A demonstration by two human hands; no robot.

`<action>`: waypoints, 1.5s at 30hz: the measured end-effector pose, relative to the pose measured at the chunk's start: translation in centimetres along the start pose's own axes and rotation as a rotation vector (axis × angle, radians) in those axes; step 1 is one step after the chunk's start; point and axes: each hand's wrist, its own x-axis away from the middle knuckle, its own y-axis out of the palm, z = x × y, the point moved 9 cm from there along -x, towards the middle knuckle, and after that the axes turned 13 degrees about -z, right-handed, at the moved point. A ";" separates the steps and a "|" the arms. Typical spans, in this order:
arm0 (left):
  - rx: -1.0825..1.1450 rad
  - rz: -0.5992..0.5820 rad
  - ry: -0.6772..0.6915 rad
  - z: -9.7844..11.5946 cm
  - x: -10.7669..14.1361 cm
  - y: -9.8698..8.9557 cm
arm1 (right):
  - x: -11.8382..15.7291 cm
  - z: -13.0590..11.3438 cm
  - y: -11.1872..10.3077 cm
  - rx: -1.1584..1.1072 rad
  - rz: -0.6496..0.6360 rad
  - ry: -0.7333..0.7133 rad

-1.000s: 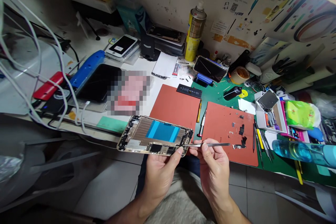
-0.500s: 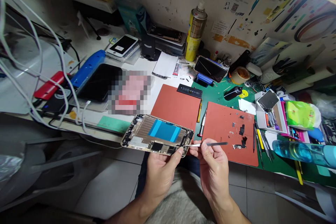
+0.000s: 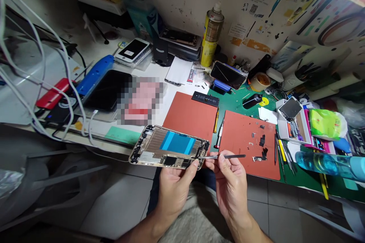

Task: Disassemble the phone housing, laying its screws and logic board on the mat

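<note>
My left hand [image 3: 175,182] is closed on the lower edge of an opened phone housing [image 3: 151,142], its thumb over the corner nearest my right hand. Blue adhesive strips [image 3: 177,142] lie across the middle of the housing, and circuit parts show along its lower edge. Pinched in my right hand [image 3: 229,174] is a pair of metal tweezers [image 3: 232,156]. The tips reach the housing's right end, close to my left thumb; whether they grip a part is too small to tell. The housing is held in the air in front of the bench edge.
A red-brown mat [image 3: 188,112] lies behind the housing, with a black battery [image 3: 205,98] at its top. Small phone parts [image 3: 261,140] are spread over a second mat [image 3: 236,136]. Two screwdrivers [image 3: 216,120] lie between the mats. A blue bottle [image 3: 322,165] lies at the right.
The phone housing and both hands have shifted very slightly left. The tweezers stay at the housing's right end, and both grips look the same.
</note>
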 end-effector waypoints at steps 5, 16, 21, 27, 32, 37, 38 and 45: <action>-0.038 0.009 0.019 0.0 0.1 -0.1 | 0.1 -0.2 -0.2 -0.004 0.010 -0.029; -0.127 -0.016 0.017 -0.5 0.4 -0.1 | -0.2 0.3 -0.4 -0.024 0.035 -0.016; -0.126 -0.003 0.015 -0.8 0.4 -0.2 | -0.3 0.6 -0.5 -0.043 0.063 0.010; -0.096 0.029 0.037 -0.8 0.5 -0.4 | -0.4 0.9 -0.5 -0.052 0.095 0.034; -0.066 0.048 0.016 -1.2 0.4 -0.5 | -0.5 0.9 -0.5 -0.072 0.100 0.029; -0.025 0.053 0.019 -1.3 0.4 -0.5 | -0.6 1.2 -0.4 -0.105 0.095 0.038; -0.022 0.049 0.018 -1.3 0.3 -0.5 | -0.7 1.2 -0.4 -0.100 0.091 0.040; -0.006 0.061 -0.009 -1.4 0.3 -0.5 | -0.6 1.2 -0.6 -0.098 0.102 0.035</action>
